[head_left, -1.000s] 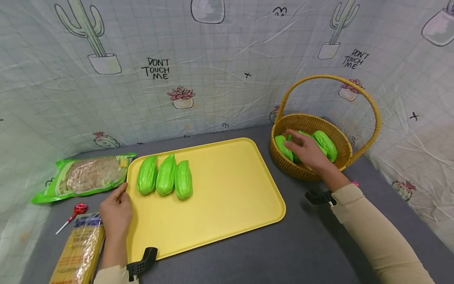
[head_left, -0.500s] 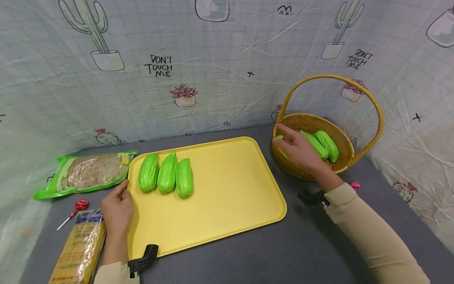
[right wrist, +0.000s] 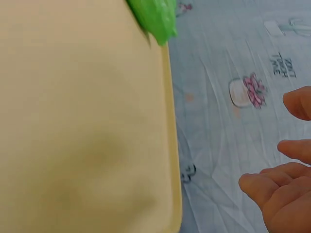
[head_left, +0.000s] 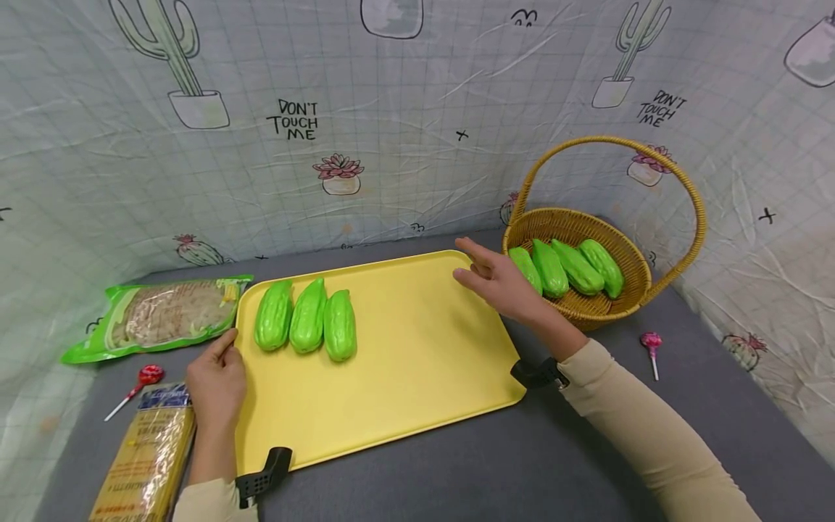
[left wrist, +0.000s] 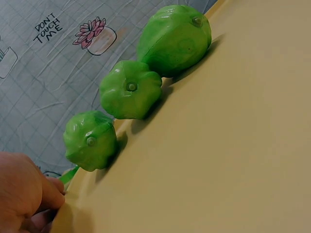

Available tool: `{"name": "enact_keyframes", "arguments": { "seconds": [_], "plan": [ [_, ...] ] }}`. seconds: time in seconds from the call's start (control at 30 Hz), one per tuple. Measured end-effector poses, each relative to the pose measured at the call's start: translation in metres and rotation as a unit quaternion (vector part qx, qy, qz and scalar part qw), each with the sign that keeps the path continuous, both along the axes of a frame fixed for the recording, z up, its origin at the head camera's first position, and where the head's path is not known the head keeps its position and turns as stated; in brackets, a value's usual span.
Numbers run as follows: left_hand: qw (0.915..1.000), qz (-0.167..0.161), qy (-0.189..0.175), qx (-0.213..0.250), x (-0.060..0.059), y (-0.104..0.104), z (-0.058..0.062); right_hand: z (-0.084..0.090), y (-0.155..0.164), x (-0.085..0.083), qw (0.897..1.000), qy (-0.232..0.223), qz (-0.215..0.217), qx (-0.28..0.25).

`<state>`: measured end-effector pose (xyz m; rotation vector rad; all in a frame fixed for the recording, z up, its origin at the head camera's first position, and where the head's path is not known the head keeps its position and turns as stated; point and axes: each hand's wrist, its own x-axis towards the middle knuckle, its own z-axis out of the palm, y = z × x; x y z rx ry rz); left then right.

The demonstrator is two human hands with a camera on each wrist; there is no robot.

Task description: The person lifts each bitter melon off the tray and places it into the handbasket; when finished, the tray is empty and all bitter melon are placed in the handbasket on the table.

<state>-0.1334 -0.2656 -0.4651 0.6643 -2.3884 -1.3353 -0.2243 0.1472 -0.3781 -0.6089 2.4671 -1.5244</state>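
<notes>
Three glossy-green ridged gourds [head_left: 308, 319]: lay side by side on the rectangular yellow tray [head_left: 404, 384].
Right hand [head_left: 496, 283]: withdrew from the woven brown basket [head_left: 590, 316], stretched wide and empty over the tray's far-right corner.
Left hand [head_left: 217, 380]: held the left rim.
Four matching gourds [head_left: 550, 270]: lay in the basket, now untouched.

The head view looks down from above the table [head_left: 450, 478] toward its far edge, far enough back to frame the whole yellow tray [head_left: 417, 377]. The left wrist view, low, close and tilted, faces that same edge; the right wrist view, also close, lies sideways. Both share the tray and patterned backdrop [head_left: 404, 94].
</notes>
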Motion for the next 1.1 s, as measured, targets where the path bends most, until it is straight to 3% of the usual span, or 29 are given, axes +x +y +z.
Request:
{"name": "enact_keyframes", "arguments": {
  "seconds": [0.67,1.1],
  "plan": [
    [0.9999,0.007,-0.002,-0.013,-0.002,-0.001,0.0,-0.042,-0.094,0.013,0.995,-0.05,0.083,0.0],
    [1.0,0.007,0.002,-0.006,-0.001,-0.001,-0.002,-0.058,-0.138,0.021,0.991,-0.074,0.114,0.004]
  ]
}}
